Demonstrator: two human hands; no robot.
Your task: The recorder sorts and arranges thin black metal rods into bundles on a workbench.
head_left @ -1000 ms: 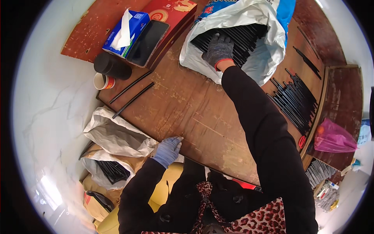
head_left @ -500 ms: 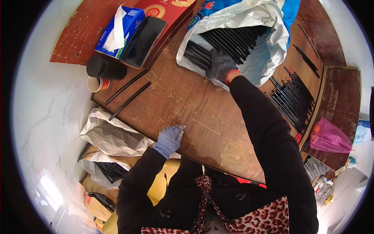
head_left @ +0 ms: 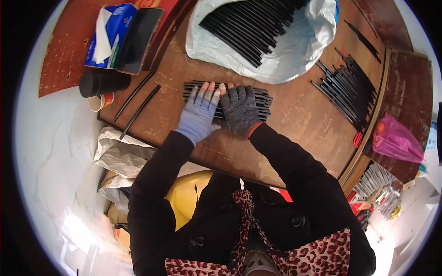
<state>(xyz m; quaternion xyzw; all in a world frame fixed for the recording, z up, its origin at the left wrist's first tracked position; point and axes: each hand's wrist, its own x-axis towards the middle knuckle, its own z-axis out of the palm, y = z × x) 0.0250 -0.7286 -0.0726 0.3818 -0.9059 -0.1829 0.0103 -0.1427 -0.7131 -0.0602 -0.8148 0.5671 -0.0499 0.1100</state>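
A bunch of thin black tubes [head_left: 261,103] lies side by side on the wooden table, running left to right. My left hand [head_left: 199,115], in a light blue glove with bare fingertips, rests flat over its left part. Beside it my right hand [head_left: 240,109], in a dark grey glove with a red cuff, lies flat over the middle; its fingers are stretched out. Both hands cover part of the bunch. Just beyond them, an open white plastic bag [head_left: 315,50] holds many more black tubes [head_left: 248,34].
Two loose black tubes [head_left: 140,112] lie at the left, near a paper cup [head_left: 100,102], a black cylinder [head_left: 105,83], a phone [head_left: 139,40] and a tissue pack [head_left: 117,28]. A pile of black tubes [head_left: 347,89] and red-handled scissors [head_left: 357,139] are at the right.
My right hand has come out of the bag toward me, and a bunch of tubes now lies on the table. My left hand has moved from the table's edge onto it.
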